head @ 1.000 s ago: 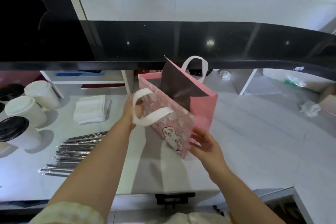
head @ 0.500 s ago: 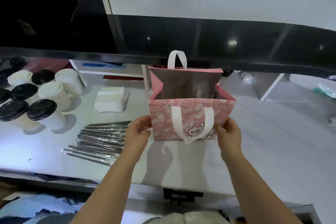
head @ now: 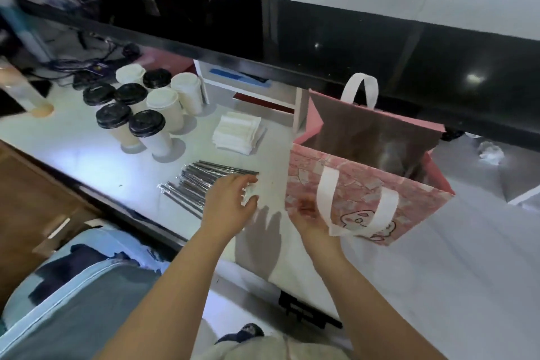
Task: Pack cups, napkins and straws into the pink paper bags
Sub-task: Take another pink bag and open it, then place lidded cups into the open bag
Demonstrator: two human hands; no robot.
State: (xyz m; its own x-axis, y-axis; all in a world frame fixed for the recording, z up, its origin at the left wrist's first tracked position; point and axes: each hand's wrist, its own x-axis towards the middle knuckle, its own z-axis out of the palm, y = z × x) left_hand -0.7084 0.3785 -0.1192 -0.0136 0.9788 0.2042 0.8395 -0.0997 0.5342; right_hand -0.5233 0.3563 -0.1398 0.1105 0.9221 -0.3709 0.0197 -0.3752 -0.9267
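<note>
A pink paper bag (head: 362, 184) with white handles stands open on the white counter (head: 438, 257), right of centre. My right hand (head: 311, 223) holds its near left corner, and the fingers are hidden behind the front panel. My left hand (head: 229, 203) hovers with loosely spread fingers over the near end of a pile of wrapped straws (head: 195, 183); I cannot tell whether it touches them. Behind the straws lies a stack of white napkins (head: 238, 133). Several lidded cups (head: 146, 114), black and white lids, stand at the far left.
A black raised ledge (head: 292, 67) runs across just behind the bag and cups. A crumpled white paper (head: 491, 153) lies at the right. Cables and a tall blurred cup (head: 26, 93) are at the far left. The counter's front edge is close to my body.
My left hand let go of the bag and moved left over the straws. My right hand shifted from the bag's right side to its near left corner. My view swung left.
</note>
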